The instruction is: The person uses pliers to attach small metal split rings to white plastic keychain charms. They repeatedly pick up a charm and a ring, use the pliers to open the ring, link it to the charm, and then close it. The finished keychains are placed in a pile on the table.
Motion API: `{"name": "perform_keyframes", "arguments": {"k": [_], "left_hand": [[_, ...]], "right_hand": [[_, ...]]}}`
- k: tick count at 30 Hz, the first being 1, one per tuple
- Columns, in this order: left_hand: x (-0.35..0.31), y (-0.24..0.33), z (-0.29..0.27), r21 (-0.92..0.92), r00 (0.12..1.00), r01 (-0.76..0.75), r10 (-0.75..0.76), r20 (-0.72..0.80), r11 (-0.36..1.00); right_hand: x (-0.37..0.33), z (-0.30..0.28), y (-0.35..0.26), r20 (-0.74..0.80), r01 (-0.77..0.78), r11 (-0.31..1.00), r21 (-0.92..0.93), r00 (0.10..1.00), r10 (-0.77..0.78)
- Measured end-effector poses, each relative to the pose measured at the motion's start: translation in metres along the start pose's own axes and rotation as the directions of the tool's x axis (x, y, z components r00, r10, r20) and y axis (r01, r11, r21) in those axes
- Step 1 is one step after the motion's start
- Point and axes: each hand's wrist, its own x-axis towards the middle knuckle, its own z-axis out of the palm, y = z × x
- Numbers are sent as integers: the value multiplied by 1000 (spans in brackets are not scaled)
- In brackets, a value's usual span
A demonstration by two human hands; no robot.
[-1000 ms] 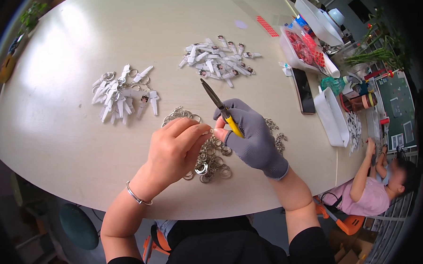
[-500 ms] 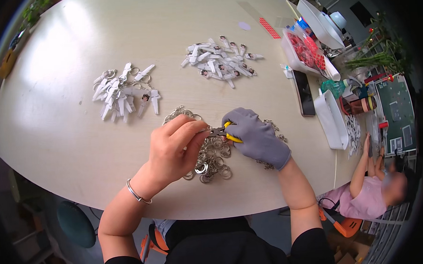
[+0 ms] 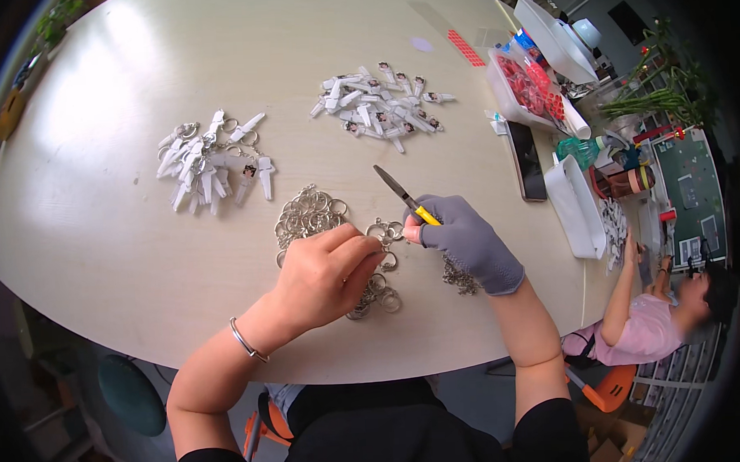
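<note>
Pliers [image 3: 407,198] with dark jaws and yellow handles are gripped in my gloved right hand [image 3: 469,241], their tips pointing away to the upper left over the table. My bare left hand [image 3: 321,273] is closed in a pinch just left of them; what sits between its fingertips is too small to make out. Under and beyond the left hand lies a heap of metal key rings with chains [image 3: 307,213]. More loose key rings [image 3: 381,295] lie between the two hands. By the right wrist there is a small pile of fine metal chain pieces [image 3: 460,276].
White clip-like pieces with key rings [image 3: 210,168] lie in a pile at left; similar white pieces [image 3: 381,107] are heaped farther back. A phone [image 3: 526,162], a white tray [image 3: 575,210] and a box of red items [image 3: 525,88] line the right side. A co-worker in pink [image 3: 643,330] sits at right.
My right hand has drawn slightly away from the left, and the pliers have swung from pointing left at the left fingertips to pointing up and away. The left hand stays pinched, slightly lower.
</note>
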Motion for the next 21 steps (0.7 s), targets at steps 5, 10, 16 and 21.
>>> {"name": "perform_keyframes", "arguments": {"k": [5, 10, 16, 21], "left_hand": [[-2, 3, 5, -6, 998, -58, 58, -20, 998], [-3, 4, 3, 85, 989, -96, 105, -106, 992], [-3, 1, 4, 188, 961, -188, 220, -165, 964], [-2, 3, 2, 267, 933, -249, 305, -192, 931]], "right_hand": [[-10, 9, -17, 35, -54, 956, 290, 998, 46], [-21, 27, -26, -59, 145, 949, 281, 989, -134], [-23, 32, -25, -77, 293, 925, 242, 956, -283], [-23, 34, -33, 5, 35, 891, 452, 999, -42]]}}
